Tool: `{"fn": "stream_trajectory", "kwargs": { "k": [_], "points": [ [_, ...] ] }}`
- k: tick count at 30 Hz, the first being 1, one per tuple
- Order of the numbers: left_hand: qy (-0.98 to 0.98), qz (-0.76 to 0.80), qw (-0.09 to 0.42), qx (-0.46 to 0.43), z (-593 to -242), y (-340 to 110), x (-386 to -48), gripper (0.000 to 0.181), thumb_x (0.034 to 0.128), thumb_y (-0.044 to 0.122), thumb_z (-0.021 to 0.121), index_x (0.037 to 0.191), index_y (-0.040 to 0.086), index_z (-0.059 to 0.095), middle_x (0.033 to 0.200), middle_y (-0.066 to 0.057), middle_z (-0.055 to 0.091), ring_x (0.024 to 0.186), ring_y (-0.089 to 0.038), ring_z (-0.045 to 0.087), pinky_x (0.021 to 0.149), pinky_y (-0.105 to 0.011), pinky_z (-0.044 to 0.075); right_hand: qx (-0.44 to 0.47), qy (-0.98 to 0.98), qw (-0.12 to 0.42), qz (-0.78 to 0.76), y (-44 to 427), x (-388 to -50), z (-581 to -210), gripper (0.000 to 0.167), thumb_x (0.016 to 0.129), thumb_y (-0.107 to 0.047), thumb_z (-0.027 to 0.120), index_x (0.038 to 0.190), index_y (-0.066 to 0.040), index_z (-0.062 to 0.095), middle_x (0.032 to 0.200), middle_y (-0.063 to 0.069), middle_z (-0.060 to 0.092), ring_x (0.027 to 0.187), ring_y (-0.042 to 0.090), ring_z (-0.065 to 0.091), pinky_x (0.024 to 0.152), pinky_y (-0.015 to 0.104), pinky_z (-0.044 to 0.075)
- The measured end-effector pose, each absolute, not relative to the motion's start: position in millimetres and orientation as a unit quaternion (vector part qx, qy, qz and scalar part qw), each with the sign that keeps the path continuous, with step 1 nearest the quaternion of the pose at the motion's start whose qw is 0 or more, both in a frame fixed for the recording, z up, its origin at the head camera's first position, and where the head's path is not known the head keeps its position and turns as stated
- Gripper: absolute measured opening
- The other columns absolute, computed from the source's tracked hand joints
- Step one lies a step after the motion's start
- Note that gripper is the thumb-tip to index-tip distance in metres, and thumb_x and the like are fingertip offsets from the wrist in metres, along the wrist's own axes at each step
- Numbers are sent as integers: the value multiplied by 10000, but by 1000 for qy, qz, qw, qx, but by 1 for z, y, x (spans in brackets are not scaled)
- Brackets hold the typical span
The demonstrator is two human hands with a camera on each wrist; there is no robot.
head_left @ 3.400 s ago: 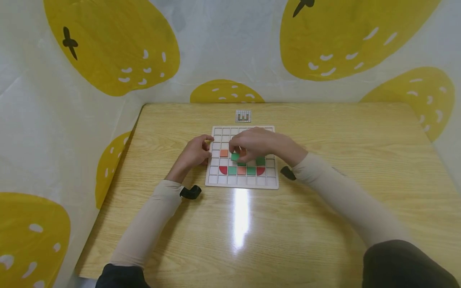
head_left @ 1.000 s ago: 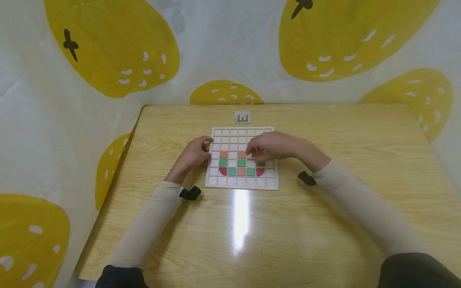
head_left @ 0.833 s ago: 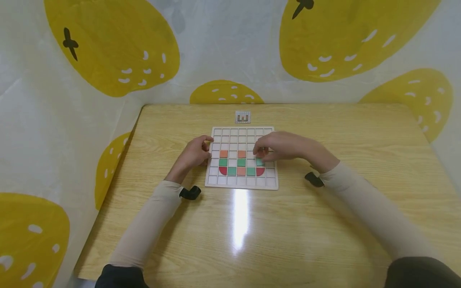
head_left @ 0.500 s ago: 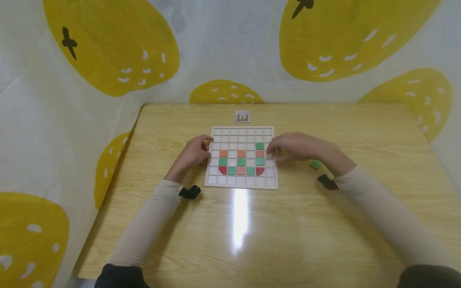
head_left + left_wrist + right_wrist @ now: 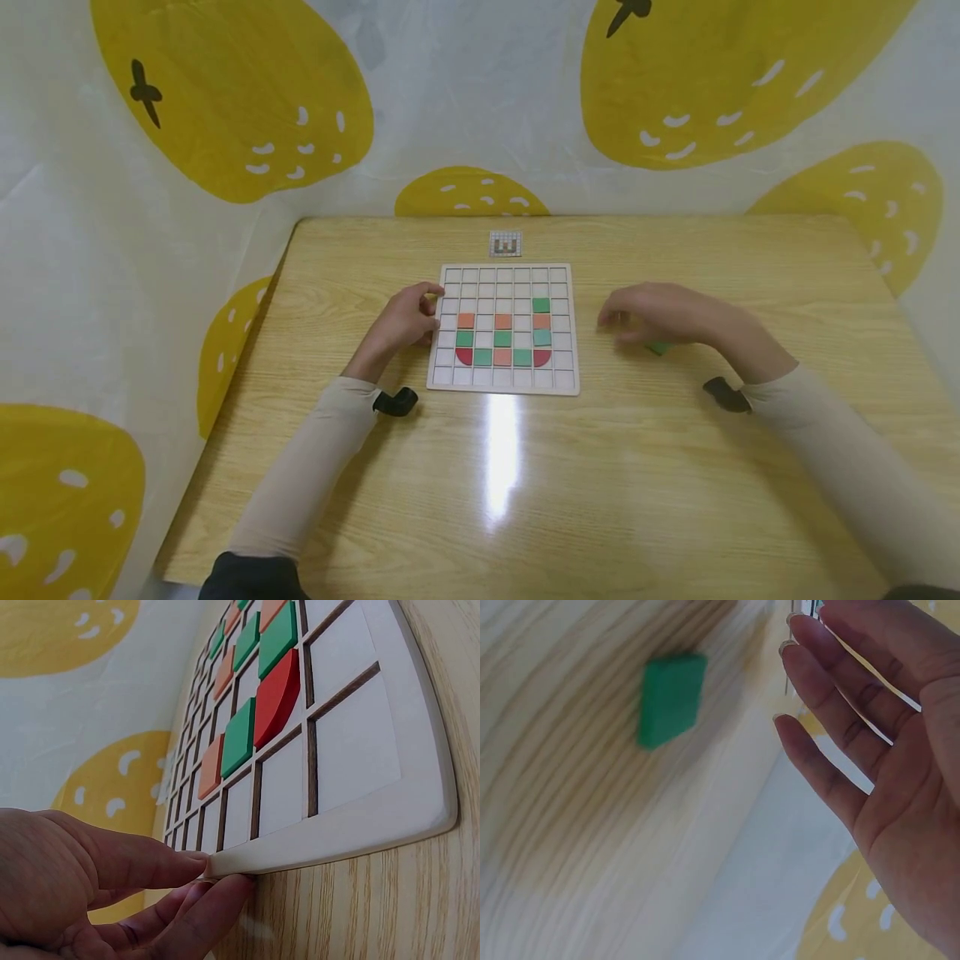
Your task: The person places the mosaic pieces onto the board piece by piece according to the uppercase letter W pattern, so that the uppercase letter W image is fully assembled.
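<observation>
A pale grid board lies on the table, bearing green, orange and red tiles. The red ones have a rounded corner. At the board's left edge, my left hand pinches the rim between thumb and fingertips, as the left wrist view shows. My right hand hovers right of the board with its fingers loosely bent and nothing in them. Under it, partly covered in the head view, a loose green square tile rests on the wood. A green tile tops the right-hand column on the board.
Behind the board lies a small card printed with a grid pattern. The wooden table meets a fabric wall with yellow fruit shapes at the back and left.
My right hand has left the board and moved right. A green tile it held earlier now sits in the left column. The right column's upper tiles are uncovered. My left hand has stayed put.
</observation>
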State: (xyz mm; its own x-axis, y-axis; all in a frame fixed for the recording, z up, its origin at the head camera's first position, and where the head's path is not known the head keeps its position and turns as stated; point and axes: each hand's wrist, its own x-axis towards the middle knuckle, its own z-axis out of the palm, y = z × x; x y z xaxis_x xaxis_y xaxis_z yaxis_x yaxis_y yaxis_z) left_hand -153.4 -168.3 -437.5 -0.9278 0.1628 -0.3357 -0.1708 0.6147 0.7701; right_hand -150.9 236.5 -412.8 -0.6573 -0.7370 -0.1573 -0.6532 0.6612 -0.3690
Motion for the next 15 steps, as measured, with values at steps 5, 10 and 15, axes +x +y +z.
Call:
{"fn": "stream_trajectory", "kwargs": {
  "k": [5, 10, 15],
  "points": [
    [879, 438, 189, -4, -437, -168, -153, 533, 950, -53, 616, 1449, 93, 500, 1080, -149, 511, 861, -269, 573, 660, -337, 602, -388, 900, 135, -142, 252, -145, -413, 261, 833, -139, 826, 1074, -140, 728, 1002, -33, 689, 953, 183, 647, 856, 438, 541],
    [880, 436, 188, -4, -437, -168, -153, 525, 949, -51, 618, 1441, 93, 505, 1077, -149, 509, 872, -270, 562, 656, -331, 600, -388, 901, 126, -150, 266, -140, -414, 280, 805, -121, 844, 1062, -147, 734, 1015, -37, 691, 975, 198, 659, 864, 452, 545],
    [880, 435, 190, -2, -436, -168, -153, 531, 953, -45, 618, 1450, 99, 498, 1091, -150, 510, 871, -268, 568, 663, -333, 603, -380, 904, 126, -150, 278, -135, -416, 304, 787, -112, 861, 1061, -153, 737, 1042, -39, 691, 998, 202, 663, 869, 452, 554]
  ]
}}
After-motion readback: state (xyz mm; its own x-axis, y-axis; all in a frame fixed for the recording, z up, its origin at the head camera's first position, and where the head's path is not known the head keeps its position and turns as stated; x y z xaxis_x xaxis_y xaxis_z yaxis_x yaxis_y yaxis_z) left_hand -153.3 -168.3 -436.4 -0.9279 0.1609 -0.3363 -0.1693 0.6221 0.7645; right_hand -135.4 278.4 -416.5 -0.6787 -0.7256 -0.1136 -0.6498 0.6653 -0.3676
